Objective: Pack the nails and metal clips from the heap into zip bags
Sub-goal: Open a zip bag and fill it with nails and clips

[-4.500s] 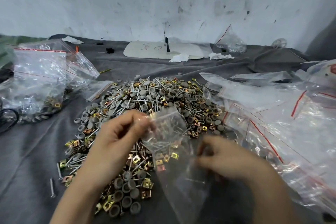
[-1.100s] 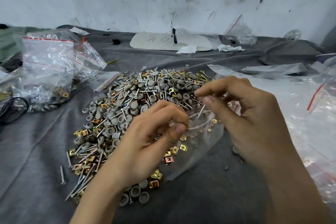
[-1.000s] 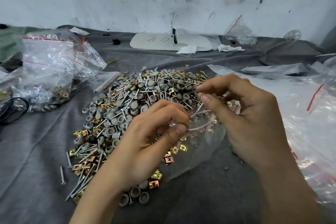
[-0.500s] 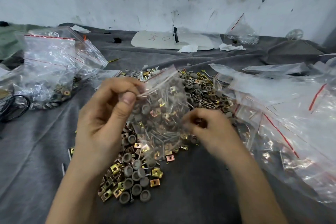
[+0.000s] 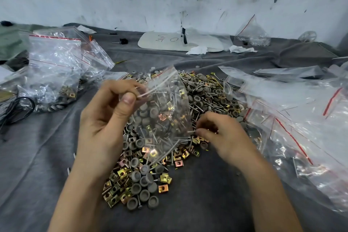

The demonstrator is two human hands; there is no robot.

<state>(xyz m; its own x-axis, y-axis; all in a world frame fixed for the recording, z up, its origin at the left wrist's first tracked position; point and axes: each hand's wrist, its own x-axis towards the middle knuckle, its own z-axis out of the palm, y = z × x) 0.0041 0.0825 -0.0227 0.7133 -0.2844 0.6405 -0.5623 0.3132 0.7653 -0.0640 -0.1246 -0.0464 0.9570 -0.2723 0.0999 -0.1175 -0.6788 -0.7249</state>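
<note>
A heap (image 5: 207,98) of nails, gold metal clips and grey round caps lies on the grey cloth in the middle. My left hand (image 5: 105,118) pinches the top left corner of a clear zip bag (image 5: 165,103) and holds it upright over the heap; nails and clips show inside it or through it. My right hand (image 5: 222,135) rests low on the heap at the bag's bottom right corner, fingers curled over small pieces; what it grips is hidden.
Filled zip bags (image 5: 54,69) stand at the left beside a black cable (image 5: 20,109). A pile of empty zip bags (image 5: 301,111) covers the right side. A white board (image 5: 180,43), tissue scraps and another bag (image 5: 252,32) lie by the wall.
My right hand came down from the bag's mouth to the heap. My left hand lifted the bag upright by its top corner.
</note>
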